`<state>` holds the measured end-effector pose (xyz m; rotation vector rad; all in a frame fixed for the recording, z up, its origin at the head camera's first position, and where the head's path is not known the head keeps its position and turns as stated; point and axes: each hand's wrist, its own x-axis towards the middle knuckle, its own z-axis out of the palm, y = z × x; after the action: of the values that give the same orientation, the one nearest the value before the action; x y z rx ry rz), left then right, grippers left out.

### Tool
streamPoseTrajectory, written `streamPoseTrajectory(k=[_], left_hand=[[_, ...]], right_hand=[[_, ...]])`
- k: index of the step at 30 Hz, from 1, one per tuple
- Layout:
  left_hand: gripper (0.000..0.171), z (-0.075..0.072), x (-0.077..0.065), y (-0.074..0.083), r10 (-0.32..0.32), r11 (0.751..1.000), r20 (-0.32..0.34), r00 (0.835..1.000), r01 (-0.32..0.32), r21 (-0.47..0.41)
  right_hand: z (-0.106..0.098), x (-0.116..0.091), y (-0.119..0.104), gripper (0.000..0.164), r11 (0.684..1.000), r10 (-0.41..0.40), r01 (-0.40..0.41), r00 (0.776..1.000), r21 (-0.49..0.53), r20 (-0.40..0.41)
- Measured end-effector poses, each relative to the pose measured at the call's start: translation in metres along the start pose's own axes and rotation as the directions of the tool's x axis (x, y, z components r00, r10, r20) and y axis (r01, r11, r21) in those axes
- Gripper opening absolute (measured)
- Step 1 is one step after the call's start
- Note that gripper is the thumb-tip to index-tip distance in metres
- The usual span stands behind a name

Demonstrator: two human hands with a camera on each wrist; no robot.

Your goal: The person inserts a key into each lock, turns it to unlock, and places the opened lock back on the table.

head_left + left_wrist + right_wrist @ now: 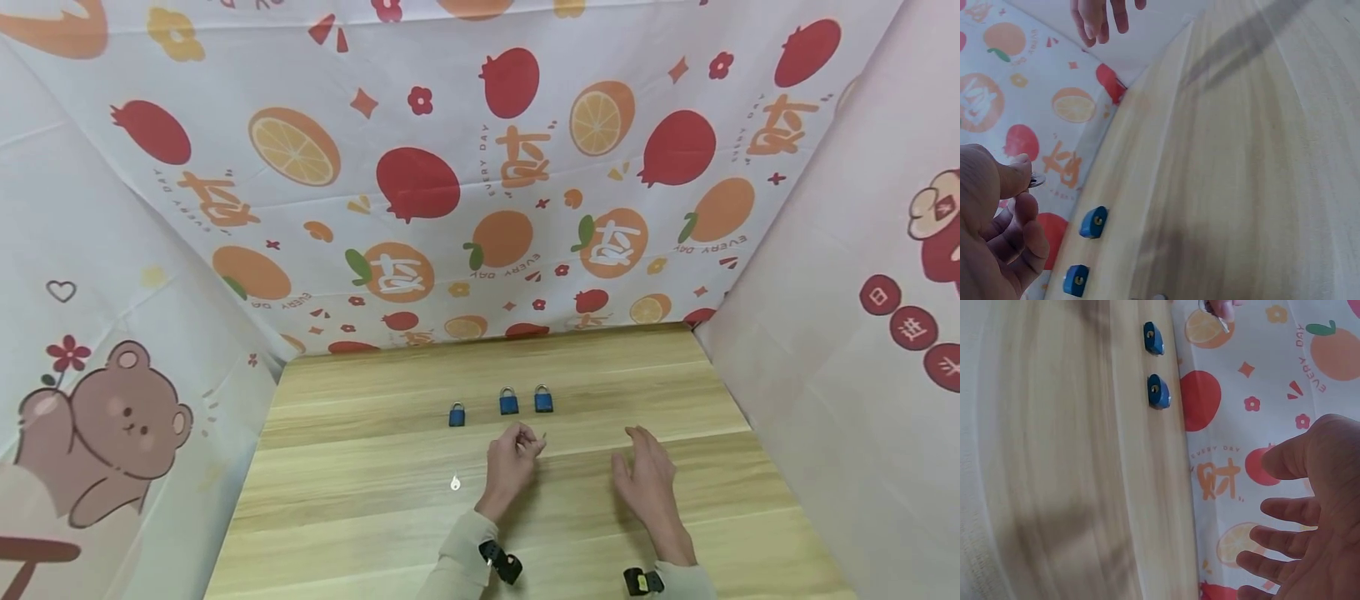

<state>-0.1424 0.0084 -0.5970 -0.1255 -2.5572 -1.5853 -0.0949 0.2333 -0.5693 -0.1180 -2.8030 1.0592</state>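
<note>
My left hand (pixel 512 467) pinches a small silver key (pixel 1037 180) between thumb and forefinger, held above the table just in front of the padlocks. The same key (pixel 1213 314) appears at the top of the right wrist view. My right hand (pixel 649 482) hovers to the right with fingers spread and relaxed, holding nothing. Three blue padlocks stand in front of the hands: a left padlock (pixel 457 415), a middle padlock (pixel 509 402) and a right padlock (pixel 543 400), their shackles upward. Keyholes show on two of them in the wrist views. Another silver key (pixel 455 482) lies left of my left hand.
The wood-grain table (pixel 337 467) is bordered at the back by a fruit-print cloth (pixel 450 125). Pale cloth walls rise on the left (pixel 187 292) and right (pixel 817 375). Each wrist wears a black strap.
</note>
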Motion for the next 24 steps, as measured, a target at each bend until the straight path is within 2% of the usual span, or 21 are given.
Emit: streamPoseTrajectory(k=[8, 13, 18, 24], left_hand=[[0.016, -0.012, 0.003, 0.008, 0.011, 0.998, -0.039, 0.999, -0.013, -0.061], [0.015, -0.018, 0.006, 0.013, 0.028, 0.996, -0.056, 0.998, -0.032, -0.083], [0.013, -0.023, 0.009, 0.021, 0.052, 0.992, -0.069, 0.996, -0.06, -0.114], [0.014, -0.028, 0.011, 0.036, 0.025, 0.978, -0.051, 0.998, -0.035, -0.205]], right_hand=[[0.005, 0.008, -0.008, 0.048, 0.999, -0.051, 0.052, 0.998, 0.007, -0.037], [0.006, 0.012, -0.017, 0.048, 0.997, -0.07, 0.07, 0.997, 0.02, -0.033], [0.007, 0.017, -0.026, 0.047, 0.993, -0.093, 0.095, 0.995, 0.065, -0.041], [0.006, 0.02, -0.032, 0.045, 0.984, -0.091, 0.091, 0.996, 0.156, -0.01]])
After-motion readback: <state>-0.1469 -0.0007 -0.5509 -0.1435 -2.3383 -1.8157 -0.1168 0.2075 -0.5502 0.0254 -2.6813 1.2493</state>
